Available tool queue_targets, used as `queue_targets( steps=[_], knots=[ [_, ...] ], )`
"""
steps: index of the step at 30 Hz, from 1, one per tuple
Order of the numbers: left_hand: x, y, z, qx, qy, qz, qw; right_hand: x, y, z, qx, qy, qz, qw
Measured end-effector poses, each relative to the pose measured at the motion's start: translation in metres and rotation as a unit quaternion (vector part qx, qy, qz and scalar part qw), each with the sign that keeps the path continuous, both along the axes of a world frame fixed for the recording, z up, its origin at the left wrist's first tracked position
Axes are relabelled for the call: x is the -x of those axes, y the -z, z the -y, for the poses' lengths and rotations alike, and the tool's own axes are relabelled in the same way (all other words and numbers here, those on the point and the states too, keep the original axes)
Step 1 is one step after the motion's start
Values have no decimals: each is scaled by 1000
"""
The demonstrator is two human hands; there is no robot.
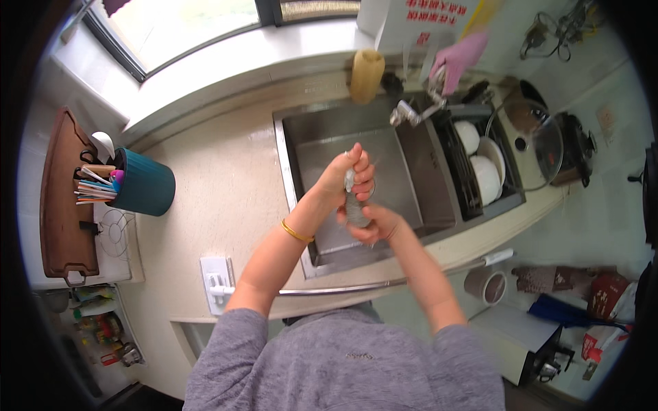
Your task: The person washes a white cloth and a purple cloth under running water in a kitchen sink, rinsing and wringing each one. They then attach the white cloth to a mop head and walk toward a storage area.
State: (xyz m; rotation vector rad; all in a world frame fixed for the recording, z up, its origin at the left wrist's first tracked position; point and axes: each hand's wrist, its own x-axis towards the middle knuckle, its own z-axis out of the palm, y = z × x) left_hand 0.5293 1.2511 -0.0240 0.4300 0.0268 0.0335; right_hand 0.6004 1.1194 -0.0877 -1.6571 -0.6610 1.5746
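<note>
A bunched grey cloth [355, 209] is squeezed in both hands over the stainless steel sink basin [380, 154]. My left hand [352, 172] wraps its upper end, thumb up, and a whitish fold shows between the palm and fingers. Lower down, my right hand [378, 223] closes around the cloth's other end. The cloth hangs above the basin floor, apart from it. A metal faucet [408, 113] juts over the basin's far right side, beyond my hands.
A dish rack [465, 169] with white bowls [486, 177] adjoins the sink. A pink rubber glove [460, 59] hangs behind the faucet. A glass lid [524, 144] stands farther right. Leftward are a teal utensil holder [149, 182] and a brown cutting board [67, 205]. A metal rail [344, 291] edges the counter.
</note>
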Motion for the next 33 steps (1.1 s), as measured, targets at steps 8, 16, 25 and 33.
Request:
queue_targets(
  steps=[8, 16, 25, 33],
  knots=[
    [4, 51, 16, -145, -122, -317, 929, -1, -5, 2, -315, 167, 407, 841],
    [24, 32, 46, -163, -74, -266, 947, -5, -38, -20, -197, 409, 91, 886],
    [64, 25, 47, -186, -145, -342, 910, -10, -62, -18, -358, 404, -66, 839],
    [75, 29, 38, -213, -186, -322, 904, -20, 78, 10, -182, 216, 560, 779]
  ],
)
